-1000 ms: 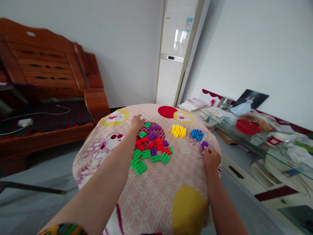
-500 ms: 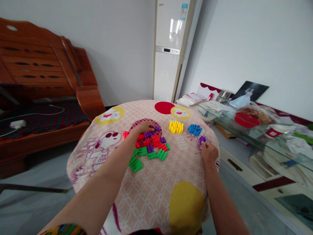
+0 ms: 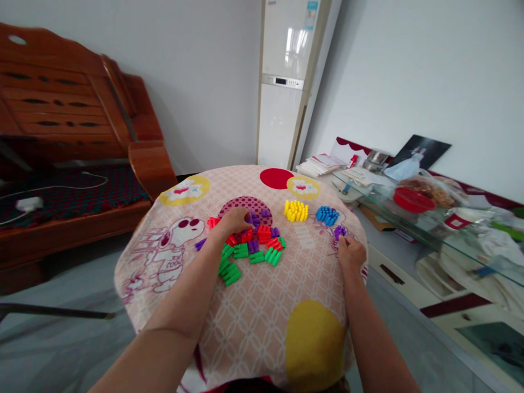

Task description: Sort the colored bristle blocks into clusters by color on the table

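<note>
My left hand (image 3: 236, 221) reaches into a loose heap of plastic building blocks, its fingers pinched at a purple block (image 3: 254, 219). Around it lie red blocks (image 3: 264, 234), green blocks (image 3: 231, 273) and more purple ones. At the right side of the table, my right hand (image 3: 352, 253) is closed, thumb and fingers on a small cluster of purple blocks (image 3: 339, 232). Beyond that hand stand a joined blue group (image 3: 327, 215) and a joined yellow group (image 3: 296, 210). The fingertips of both hands are partly hidden.
A patterned cloth covers the round table (image 3: 245, 311). To the right is a glass-topped cabinet (image 3: 446, 240) with a red bowl (image 3: 413, 200), papers and bags. A wooden bench (image 3: 61, 120) stands left, and a tall white air conditioner (image 3: 280, 120) behind.
My left hand has shifted slightly left and nearer within the heap, its fingers drawn closer together. The right hand stays by the purple cluster. The view has moved a little.
</note>
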A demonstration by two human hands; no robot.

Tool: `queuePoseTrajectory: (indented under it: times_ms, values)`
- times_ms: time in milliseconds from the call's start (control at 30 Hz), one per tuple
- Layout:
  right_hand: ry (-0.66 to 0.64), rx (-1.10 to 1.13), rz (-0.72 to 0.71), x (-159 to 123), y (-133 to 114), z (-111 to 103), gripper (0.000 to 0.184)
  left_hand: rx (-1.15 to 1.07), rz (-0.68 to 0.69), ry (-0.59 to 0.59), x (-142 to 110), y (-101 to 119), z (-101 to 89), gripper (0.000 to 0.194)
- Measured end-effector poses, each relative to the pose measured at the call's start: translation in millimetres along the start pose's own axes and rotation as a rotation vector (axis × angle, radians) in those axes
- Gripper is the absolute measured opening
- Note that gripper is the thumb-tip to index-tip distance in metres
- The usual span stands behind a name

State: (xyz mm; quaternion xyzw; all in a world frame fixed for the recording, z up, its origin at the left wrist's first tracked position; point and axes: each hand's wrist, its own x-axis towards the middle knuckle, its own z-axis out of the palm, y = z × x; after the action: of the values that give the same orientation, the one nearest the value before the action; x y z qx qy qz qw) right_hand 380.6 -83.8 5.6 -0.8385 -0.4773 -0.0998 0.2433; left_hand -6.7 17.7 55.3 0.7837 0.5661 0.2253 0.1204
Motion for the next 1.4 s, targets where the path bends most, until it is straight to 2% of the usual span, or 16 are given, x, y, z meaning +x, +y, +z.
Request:
queuePoseTrajectory:
  times_ms: [133, 200, 300, 367, 433, 533, 600, 800, 967, 1067, 1167, 1233, 1400]
  values:
    - [0.042, 0.06, -0.022, 0.5, 1.1, 2.5, 0.04, -0.088, 0.056, 0.048, -3.5, 18.4, 2.2, 0.024]
    - [0.053, 0.111, -0.036, -0.9, -0.8, 2.0, 0.038, -0.165, 0.12, 0.051, -8.1, 38.8, 9.4, 0.03]
    - [0.036, 0.252, -0.098, -8.6, -12.1, -3.2, 0.036, -0.221, 0.257, -0.021, -17.8, 76.0, 30.4, 0.034]
    - [-0.027, 0.405, -0.203, -18.4, -26.4, -7.8, 0.036, -0.194, 0.328, -0.068, -24.1, 96.6, 45.5, 0.035]
    - [-0.144, 0.581, -0.322, -30.5, -44.5, -11.1, 0.037, -0.135, 0.376, -0.091, -29.2, 109.4, 56.6, 0.034]
    - [-0.301, 0.765, -0.379, -47.3, -70.5, -11.2, 0.032, -0.042, 0.414, -0.087, -33.9, 115.0, 63.6, 0.03]
    - [-0.355, 0.815, -0.369, -54.2, -81.7, -9.3, 0.027, -0.013, 0.436, -0.089, -35.6, 114.4, 64.3, 0.026]
    - [-0.459, 0.905, -0.287, -57.3, -85.6, -4.0, 0.024, -0.042, 0.498, -0.122, -37.1, 116.0, 69.7, 0.019]
    - [-0.443, 0.852, -0.296, -55.9, -84.0, -1.3, 0.024, -0.077, 0.52, -0.119, -36.6, 116.8, 76.1, 0.023]
    - [-0.306, 0.785, -0.273, -46.5, -74.9, -3.1, 0.024, -0.198, 0.547, -0.053, -35.8, 111.7, 74.8, 0.04]
    - [-0.089, 0.554, -0.16, -28.2, -56.3, -7.3, 0.025, -0.27, 0.529, 0.003, -34.8, 105.1, 73.2, 0.045]
    - [-0.012, 0.363, -0.077, -16.4, -43.1, -9.4, 0.027, -0.283, 0.501, 0.015, -34.2, 101.9, 73.6, 0.041]
    - [-0.043, 0.056, -0.036, -8.3, -26.1, -8.1, 0.029, -0.296, 0.485, 0.023, -33.1, 98.6, 77.7, 0.042]
